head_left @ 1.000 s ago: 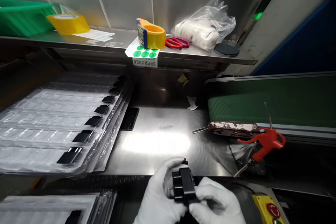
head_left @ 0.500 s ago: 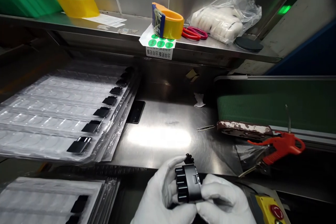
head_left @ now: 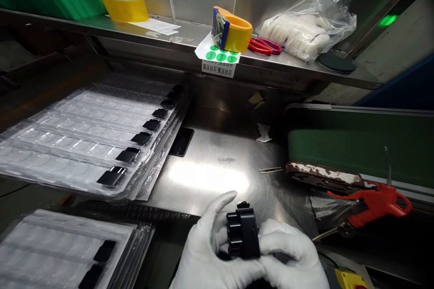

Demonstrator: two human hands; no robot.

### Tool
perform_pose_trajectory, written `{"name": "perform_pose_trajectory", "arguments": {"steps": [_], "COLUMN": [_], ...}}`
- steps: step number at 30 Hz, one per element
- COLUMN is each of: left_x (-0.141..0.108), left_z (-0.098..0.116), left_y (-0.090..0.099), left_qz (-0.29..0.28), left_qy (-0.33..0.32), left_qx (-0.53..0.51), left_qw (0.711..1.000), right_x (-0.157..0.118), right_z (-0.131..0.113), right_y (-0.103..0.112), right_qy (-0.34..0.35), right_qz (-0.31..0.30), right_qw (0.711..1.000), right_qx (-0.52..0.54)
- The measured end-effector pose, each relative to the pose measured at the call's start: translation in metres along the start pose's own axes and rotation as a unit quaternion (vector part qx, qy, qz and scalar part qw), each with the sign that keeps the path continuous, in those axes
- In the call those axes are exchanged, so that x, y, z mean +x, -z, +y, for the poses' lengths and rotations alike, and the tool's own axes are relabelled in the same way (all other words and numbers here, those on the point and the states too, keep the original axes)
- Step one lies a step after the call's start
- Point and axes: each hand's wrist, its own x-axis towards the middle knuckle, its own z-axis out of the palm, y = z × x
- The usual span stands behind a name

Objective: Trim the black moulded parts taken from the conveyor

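Both my hands wear white gloves and meet at the bottom centre. Between them is a black plastic part [head_left: 250, 235] with a curved band and a row of rounded ribs on its left side. My left hand [head_left: 210, 253] wraps around its left and lower sides, with the index finger raised. Fingers of my right hand [head_left: 290, 253] are bent and pressed against the part's right side; whatever lies inside their pinch is hidden. A small dark piece [head_left: 243, 204] shows just beyond the top of the part; whether it is joined to it I cannot tell.
Clear trays [head_left: 68, 144] with black pieces along one edge are stacked at left, more trays [head_left: 61, 253] below. A phone [head_left: 182, 141] and tweezers [head_left: 270, 170] lie on the metal table. Right are a red air gun [head_left: 379, 205] and green conveyor [head_left: 366, 144]. A tape dispenser [head_left: 239, 34] stands on the shelf.
The view has shifted, so the surroundings sit farther right. The black part has turned slightly, hiding its slotted face. My left index finger has lifted away from it.
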Motion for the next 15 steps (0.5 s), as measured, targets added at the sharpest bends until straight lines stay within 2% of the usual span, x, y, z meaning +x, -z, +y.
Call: {"name": "perform_pose_trajectory", "arguments": {"steps": [4, 9, 15], "left_x": [0.0014, 0.0024, 0.0091], "left_z": [-0.0009, -0.0028, -0.0039], "left_y": [-0.0006, -0.0012, -0.0054], "left_qz": [0.007, 0.016, -0.002], "left_qy": [0.025, 0.015, -0.023], "left_qx": [0.006, 0.016, 0.034], "left_qw": [1.0, 1.0, 0.999], "right_x": [0.0033, 0.004, -0.0029], "right_z": [-0.0002, -0.0025, 0.0046], "right_y": [0.002, 0.0001, 0.0], "right_qy": [-0.008, -0.007, -0.007], "right_qz": [-0.004, 0.007, 0.031], "right_qw": [1.0, 1.0, 0.999], "right_qx": [-0.003, -0.014, -0.021]}}
